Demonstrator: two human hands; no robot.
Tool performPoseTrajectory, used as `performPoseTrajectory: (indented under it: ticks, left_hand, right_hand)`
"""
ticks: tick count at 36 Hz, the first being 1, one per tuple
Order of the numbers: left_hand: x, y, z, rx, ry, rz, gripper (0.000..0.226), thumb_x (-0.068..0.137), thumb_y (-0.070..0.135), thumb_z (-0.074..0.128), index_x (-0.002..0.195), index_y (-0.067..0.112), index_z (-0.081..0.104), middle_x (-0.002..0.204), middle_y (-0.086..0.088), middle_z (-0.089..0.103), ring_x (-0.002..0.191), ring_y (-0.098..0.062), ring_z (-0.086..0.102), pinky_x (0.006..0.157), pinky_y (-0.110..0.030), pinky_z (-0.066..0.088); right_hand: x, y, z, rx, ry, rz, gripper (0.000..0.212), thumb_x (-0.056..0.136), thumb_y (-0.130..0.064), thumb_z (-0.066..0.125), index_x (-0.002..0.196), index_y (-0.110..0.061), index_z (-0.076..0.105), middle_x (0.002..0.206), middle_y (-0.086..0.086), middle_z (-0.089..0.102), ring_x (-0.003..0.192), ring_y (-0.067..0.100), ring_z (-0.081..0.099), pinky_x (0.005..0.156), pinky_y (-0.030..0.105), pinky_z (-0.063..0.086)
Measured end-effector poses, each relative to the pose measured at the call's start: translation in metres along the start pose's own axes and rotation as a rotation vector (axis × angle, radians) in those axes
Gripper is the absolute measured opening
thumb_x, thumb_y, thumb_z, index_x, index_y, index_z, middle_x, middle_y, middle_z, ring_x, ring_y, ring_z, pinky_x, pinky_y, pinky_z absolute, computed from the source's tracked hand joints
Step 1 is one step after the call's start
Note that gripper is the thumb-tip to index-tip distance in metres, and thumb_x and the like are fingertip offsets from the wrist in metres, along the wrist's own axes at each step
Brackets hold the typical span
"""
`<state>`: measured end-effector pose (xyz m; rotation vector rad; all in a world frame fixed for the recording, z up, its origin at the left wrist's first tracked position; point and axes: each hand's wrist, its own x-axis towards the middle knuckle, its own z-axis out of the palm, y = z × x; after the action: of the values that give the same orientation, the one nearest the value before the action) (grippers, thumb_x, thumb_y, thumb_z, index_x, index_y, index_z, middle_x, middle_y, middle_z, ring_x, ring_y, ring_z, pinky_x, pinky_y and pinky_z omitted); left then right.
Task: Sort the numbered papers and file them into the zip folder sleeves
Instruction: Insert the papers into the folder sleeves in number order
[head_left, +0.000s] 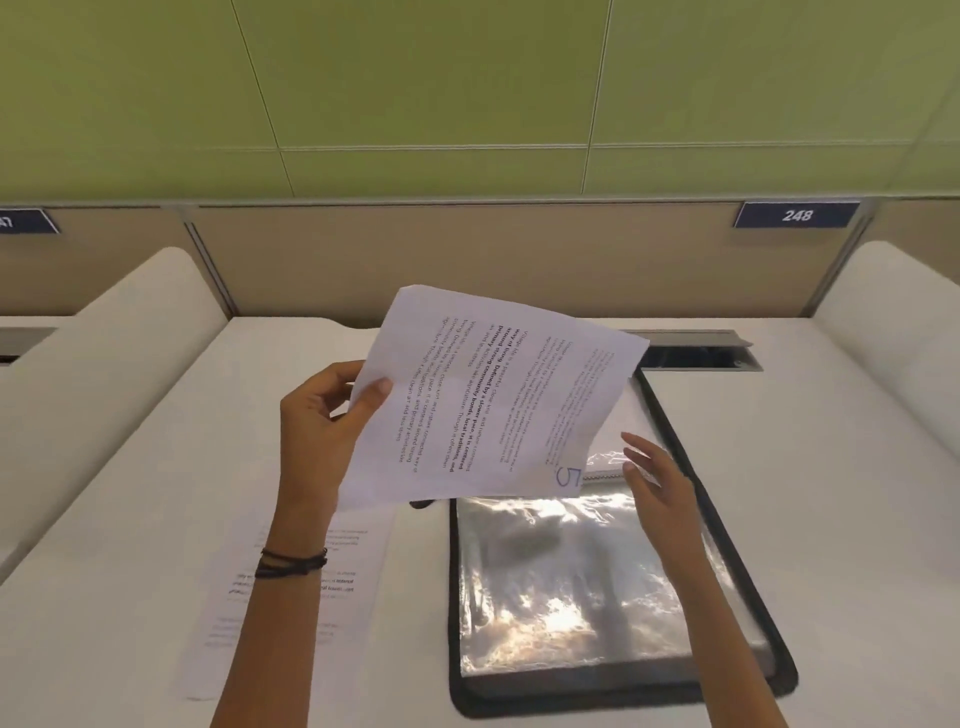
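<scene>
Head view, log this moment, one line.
left hand: holds white printed sheet marked 5 | right hand: open over clear plastic sleeve of black zip folder | other printed papers: on white desk

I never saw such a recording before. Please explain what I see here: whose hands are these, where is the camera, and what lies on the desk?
There is no machine here: a person wears a camera on the head, so this single picture looks forward and down at their own two hands. The left hand pinches a printed sheet with a handwritten 5 in its corner and holds it up above the desk. The right hand is open, fingers straight, at the clear sleeve of an open black folder lying on the desk; whether it touches the plastic I cannot tell. Another printed paper lies on the desk under the left forearm. The sign on the partition behind reads 248.
</scene>
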<state>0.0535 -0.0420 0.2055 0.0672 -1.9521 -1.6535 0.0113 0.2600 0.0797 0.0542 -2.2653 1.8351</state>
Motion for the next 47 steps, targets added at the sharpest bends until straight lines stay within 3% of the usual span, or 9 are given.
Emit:
performPoseTrajectory:
  ticks: [6, 11, 15, 21, 30, 34, 38, 44, 47]
  left_hand:
    - [-0.008, -0.003, 0.044, -0.072, -0.106, -0.055, 0.010, 0.082, 0.017, 0.067, 0.086, 0.027, 0.067, 0.085, 0.015, 0.072, 0.075, -0.010, 0.067, 0.065, -0.022, 0.055]
    - [-0.015, -0.006, 0.078, -0.147, -0.174, -0.109, 0.007, 0.083, 0.016, 0.065, 0.088, 0.020, 0.066, 0.085, 0.013, 0.073, 0.074, -0.010, 0.067, 0.064, -0.019, 0.054]
    - [-0.022, -0.012, 0.105, -0.248, -0.209, -0.199, 0.009, 0.085, 0.012, 0.062, 0.092, 0.016, 0.066, 0.090, 0.008, 0.074, 0.080, -0.014, 0.070, 0.067, -0.022, 0.056]
    - [-0.037, -0.039, 0.144, -0.387, -0.186, -0.411, 0.017, 0.084, 0.015, 0.064, 0.101, 0.011, 0.066, 0.103, -0.008, 0.072, 0.089, -0.027, 0.069, 0.076, -0.035, 0.059]
    - [-0.060, -0.078, 0.195, -0.587, -0.096, -0.644, 0.012, 0.088, 0.010, 0.061, 0.098, 0.013, 0.066, 0.100, -0.008, 0.072, 0.085, -0.023, 0.069, 0.069, -0.036, 0.059]
    - [-0.069, -0.091, 0.217, -0.607, -0.083, -0.725, 0.014, 0.088, 0.012, 0.062, 0.102, 0.011, 0.065, 0.105, -0.011, 0.070, 0.093, -0.028, 0.067, 0.080, -0.044, 0.057]
    - [-0.080, -0.101, 0.238, -0.626, -0.056, -0.785, 0.015, 0.089, 0.011, 0.062, 0.103, 0.010, 0.064, 0.109, -0.013, 0.068, 0.095, -0.029, 0.066, 0.082, -0.045, 0.056]
    - [-0.105, -0.114, 0.266, -0.616, -0.081, -0.833, 0.016, 0.089, 0.010, 0.062, 0.105, 0.008, 0.063, 0.109, -0.013, 0.068, 0.093, -0.026, 0.067, 0.078, -0.040, 0.058]
    - [-0.117, -0.119, 0.280, -0.587, -0.106, -0.846, 0.022, 0.088, 0.010, 0.063, 0.109, 0.006, 0.062, 0.110, -0.013, 0.068, 0.097, -0.029, 0.067, 0.083, -0.044, 0.056]
  right_hand:
    - [0.005, 0.003, -0.038, 0.052, 0.165, 0.070, 0.036, 0.093, -0.005, 0.052, 0.127, -0.017, 0.051, 0.123, -0.006, 0.058, 0.113, 0.010, 0.055, 0.085, 0.014, 0.043]
    - [0.005, 0.013, -0.073, 0.070, 0.222, 0.129, 0.036, 0.093, -0.016, 0.056, 0.126, -0.028, 0.048, 0.120, -0.008, 0.060, 0.108, 0.012, 0.061, 0.091, 0.035, 0.052]
    - [0.002, 0.011, -0.092, 0.109, 0.305, 0.132, 0.032, 0.093, -0.011, 0.054, 0.123, -0.021, 0.048, 0.109, -0.006, 0.060, 0.088, 0.005, 0.064, 0.060, 0.014, 0.054]
    - [0.000, 0.019, -0.115, 0.080, 0.417, 0.141, 0.029, 0.094, -0.010, 0.053, 0.121, -0.020, 0.050, 0.111, 0.002, 0.060, 0.090, 0.011, 0.063, 0.065, 0.020, 0.052]
    - [0.004, 0.038, -0.139, 0.203, 0.604, 0.230, 0.021, 0.094, -0.018, 0.055, 0.113, -0.010, 0.058, 0.109, 0.011, 0.063, 0.093, 0.023, 0.061, 0.064, 0.020, 0.055]
    - [0.005, 0.042, -0.149, 0.398, 0.534, 0.306, 0.028, 0.089, -0.030, 0.061, 0.108, -0.009, 0.058, 0.104, 0.012, 0.064, 0.084, 0.024, 0.062, 0.062, 0.023, 0.058]
    - [0.003, 0.050, -0.153, 0.479, 0.393, 0.378, 0.080, 0.043, -0.068, 0.078, 0.102, -0.017, 0.058, 0.097, 0.003, 0.068, 0.081, 0.020, 0.069, 0.064, 0.032, 0.059]
    - [-0.003, 0.055, -0.152, 0.431, 0.310, 0.418, 0.102, 0.034, -0.062, 0.085, 0.123, -0.021, 0.054, 0.102, -0.004, 0.069, 0.088, 0.020, 0.068, 0.059, 0.031, 0.058]
    - [-0.007, 0.059, -0.156, 0.386, 0.316, 0.442, 0.075, 0.066, -0.035, 0.082, 0.131, -0.017, 0.050, 0.112, 0.000, 0.066, 0.094, 0.019, 0.065, 0.057, 0.031, 0.058]
